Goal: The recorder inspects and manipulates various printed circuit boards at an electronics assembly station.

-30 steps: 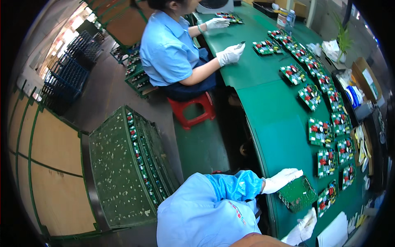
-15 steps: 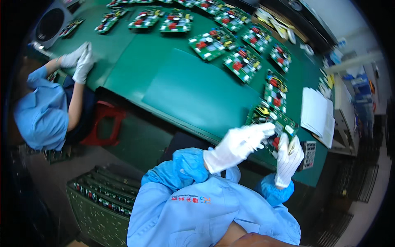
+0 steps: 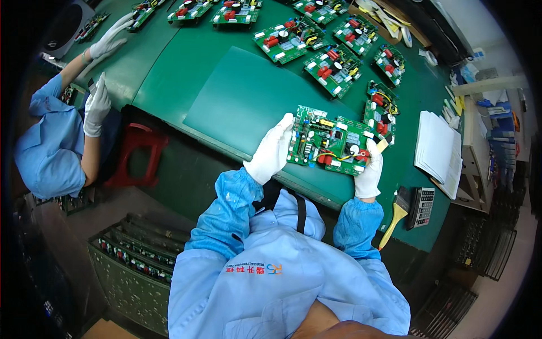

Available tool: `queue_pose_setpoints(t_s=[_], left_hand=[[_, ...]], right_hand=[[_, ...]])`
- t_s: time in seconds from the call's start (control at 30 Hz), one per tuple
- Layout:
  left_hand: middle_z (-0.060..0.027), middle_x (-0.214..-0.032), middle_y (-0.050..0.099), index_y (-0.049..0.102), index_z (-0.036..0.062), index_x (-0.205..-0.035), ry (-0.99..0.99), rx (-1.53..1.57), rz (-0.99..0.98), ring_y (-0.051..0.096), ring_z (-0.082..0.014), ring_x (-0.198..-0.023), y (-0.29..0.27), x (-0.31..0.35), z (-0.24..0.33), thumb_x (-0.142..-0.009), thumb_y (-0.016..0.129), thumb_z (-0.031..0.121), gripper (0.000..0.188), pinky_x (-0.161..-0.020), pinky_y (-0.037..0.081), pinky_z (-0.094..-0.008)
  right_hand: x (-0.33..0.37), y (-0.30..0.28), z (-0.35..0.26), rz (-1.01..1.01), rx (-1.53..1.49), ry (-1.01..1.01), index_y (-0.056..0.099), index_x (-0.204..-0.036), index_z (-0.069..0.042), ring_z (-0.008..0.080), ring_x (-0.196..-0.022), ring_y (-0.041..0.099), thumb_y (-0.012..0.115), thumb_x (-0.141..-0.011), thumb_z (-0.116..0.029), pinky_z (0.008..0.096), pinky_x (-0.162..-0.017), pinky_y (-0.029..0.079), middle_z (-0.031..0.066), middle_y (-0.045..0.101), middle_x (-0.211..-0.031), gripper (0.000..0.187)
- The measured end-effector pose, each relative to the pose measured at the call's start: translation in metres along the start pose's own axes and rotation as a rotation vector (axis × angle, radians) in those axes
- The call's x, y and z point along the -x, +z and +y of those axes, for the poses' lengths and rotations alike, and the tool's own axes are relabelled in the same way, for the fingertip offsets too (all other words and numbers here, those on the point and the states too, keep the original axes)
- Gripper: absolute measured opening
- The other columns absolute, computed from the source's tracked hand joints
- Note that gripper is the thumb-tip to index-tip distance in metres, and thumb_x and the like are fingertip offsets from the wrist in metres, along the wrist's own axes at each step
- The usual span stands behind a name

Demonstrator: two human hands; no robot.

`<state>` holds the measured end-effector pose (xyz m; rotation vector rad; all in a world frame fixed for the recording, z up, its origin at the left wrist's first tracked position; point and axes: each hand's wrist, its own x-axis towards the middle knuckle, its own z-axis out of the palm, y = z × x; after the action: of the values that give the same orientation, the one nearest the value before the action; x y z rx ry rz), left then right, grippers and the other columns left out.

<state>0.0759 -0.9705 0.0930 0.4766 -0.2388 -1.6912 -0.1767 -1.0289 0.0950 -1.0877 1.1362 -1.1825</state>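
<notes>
A green circuit board [image 3: 327, 141] crowded with parts is held level between my two white-gloved hands, above the near edge of the table. My left hand [image 3: 271, 151] is closed on the board's left edge. My right hand [image 3: 369, 172] grips its right end, beside a red part. A pale strip with a dark end [image 3: 385, 143] sticks out by the right fingers; whether they hold it is unclear. Right of my right forearm, a flat brush [image 3: 397, 214] with a yellowish handle lies on the table, next to a calculator [image 3: 421, 208].
Several similar boards [image 3: 334, 69] line the back and right of the green table [image 3: 169, 85]. White papers [image 3: 437, 148] lie at the right. A co-worker's gloved hands [image 3: 97, 110] are at the far left, near a red stool [image 3: 140, 155]. A rack of boards [image 3: 132, 254] stands lower left.
The board has moved left, now in both my hands; before, my left hand was over it. The brush has come into sight. The co-worker's hands have parted, one reaching toward a board.
</notes>
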Motion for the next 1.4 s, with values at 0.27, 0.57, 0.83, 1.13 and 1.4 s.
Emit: queue_pose_setpoints(t_s=[0.27,0.57,0.83,1.13,1.4], left_hand=[[-0.0112,-0.132,0.053,0.042,-0.0017,-0.135,-0.026,-0.026,0.063,0.055,-0.0195,-0.114,-0.005,-0.006,-0.003,-0.099,0.047,0.033,0.05,-0.097,0.045,-0.0347],[-0.0041,-0.131,0.052,0.043,0.0047,-0.137,-0.136,-0.11,0.133,0.056,-0.0152,-0.111,0.014,0.001,0.009,-0.097,0.05,0.04,0.053,-0.09,0.049,-0.0325],[-0.0084,-0.131,0.054,0.048,-0.0023,-0.132,0.044,-0.262,0.098,0.054,-0.0161,-0.115,-0.003,0.0,-0.003,-0.098,0.05,0.034,0.05,-0.094,0.048,-0.033],[-0.0094,-0.128,0.057,0.049,-0.0027,-0.131,0.057,-0.152,0.081,0.057,-0.0175,-0.112,0.002,0.001,-0.003,-0.098,0.05,0.03,0.047,-0.096,0.047,-0.0324],[-0.0109,-0.128,0.057,0.046,-0.0021,-0.135,-0.071,-0.103,0.067,0.059,-0.0185,-0.11,0.011,0.002,0.006,-0.097,0.05,0.031,0.051,-0.093,0.05,-0.0339]], right_hand=[[0.004,0.01,-0.002,-0.023,0.16,-0.103,0.057,-0.12,0.004,0.0137,-0.089,0.065,0.043,-0.102,-0.024,0.0276,-0.076,0.054,0.0103,0.066,-0.103,0.036],[0.001,0.009,-0.005,0.069,0.053,0.032,0.06,-0.115,0.002,0.0135,-0.089,0.067,0.051,-0.098,-0.032,0.0267,-0.076,0.054,0.0088,0.067,-0.103,0.039],[-0.001,0.006,-0.008,0.05,0.114,0.094,0.062,-0.111,0.002,0.0115,-0.082,0.064,0.051,-0.098,-0.036,0.0252,-0.072,0.052,0.0069,0.066,-0.095,0.042],[-0.001,0.01,-0.01,0.028,0.008,0.12,0.062,-0.112,0.001,0.0104,-0.083,0.064,0.054,-0.096,-0.034,0.0236,-0.069,0.052,0.0061,0.066,-0.096,0.04],[0.0,0.012,-0.012,0.019,0.072,0.081,0.062,-0.114,0.0,0.0088,-0.081,0.064,0.056,-0.095,-0.036,0.0224,-0.067,0.052,0.0049,0.066,-0.096,0.041]])
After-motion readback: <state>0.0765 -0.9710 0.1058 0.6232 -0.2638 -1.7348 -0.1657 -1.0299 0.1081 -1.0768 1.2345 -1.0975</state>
